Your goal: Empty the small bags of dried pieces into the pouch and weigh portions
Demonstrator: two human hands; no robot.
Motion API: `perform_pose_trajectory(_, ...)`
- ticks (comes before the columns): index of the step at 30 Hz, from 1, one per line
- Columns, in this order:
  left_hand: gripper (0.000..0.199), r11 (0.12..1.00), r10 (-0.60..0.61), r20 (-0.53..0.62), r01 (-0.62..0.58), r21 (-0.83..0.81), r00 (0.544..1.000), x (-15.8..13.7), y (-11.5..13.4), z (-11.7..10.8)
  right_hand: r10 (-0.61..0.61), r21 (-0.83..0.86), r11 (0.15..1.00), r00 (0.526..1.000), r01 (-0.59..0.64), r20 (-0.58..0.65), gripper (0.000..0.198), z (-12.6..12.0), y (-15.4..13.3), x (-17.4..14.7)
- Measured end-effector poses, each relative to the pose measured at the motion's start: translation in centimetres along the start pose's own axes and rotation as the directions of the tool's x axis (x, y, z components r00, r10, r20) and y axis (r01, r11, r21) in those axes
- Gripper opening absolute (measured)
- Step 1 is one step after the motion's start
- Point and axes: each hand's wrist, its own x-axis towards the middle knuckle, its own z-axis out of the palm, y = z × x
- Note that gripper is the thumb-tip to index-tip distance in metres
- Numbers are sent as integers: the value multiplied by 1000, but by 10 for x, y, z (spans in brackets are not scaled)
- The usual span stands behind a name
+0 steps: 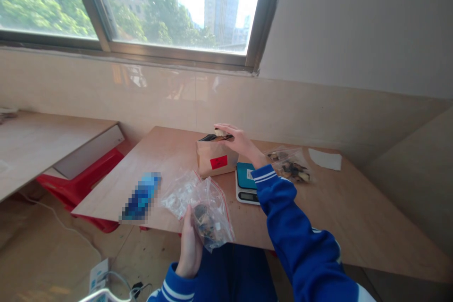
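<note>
My left hand [190, 245] holds a clear zip bag [211, 212] with a red seal strip at the table's front edge; dark and pale pieces lie in its bottom. My right hand [236, 140] reaches over the open top of a brown paper bag [215, 159] with a red label, pinching a few small pieces [220, 133] just above the opening. A small scale [245, 181] with a teal platform sits right of the paper bag, under my right forearm.
A second clear bag [292, 166] with dark pieces lies right of the scale, a white paper [325, 159] beyond it. A blurred blue object [141, 197] rests on the wooden table [354, 217] at left. A red stool [79, 184] and another table stand left; cables lie on the floor.
</note>
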Motion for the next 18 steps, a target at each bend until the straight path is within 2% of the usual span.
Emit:
perform_pose_trajectory(2, 41, 1000, -1, -2, 1, 11, 1000, 0, 0, 0, -7, 4, 1000, 1000, 7, 11, 46, 1, 1, 0)
perform_pose_trajectory(10, 41, 999, 42, 11, -43, 30, 999, 0, 0, 0, -32, 6, 999, 997, 33, -74, 36, 5, -1, 1)
perform_pose_trajectory(15, 43, 997, 58, 7, -58, 53, 998, -2, 1, 2, -15, 28, 999, 996, 18, -84, 40, 2, -6, -1)
perform_pose_trajectory(18, 42, 998, 51, -4, -51, 47, 999, -3, 3, 3, 20, 77, 997, 990, -9, -139, 29, 4, -7, -2)
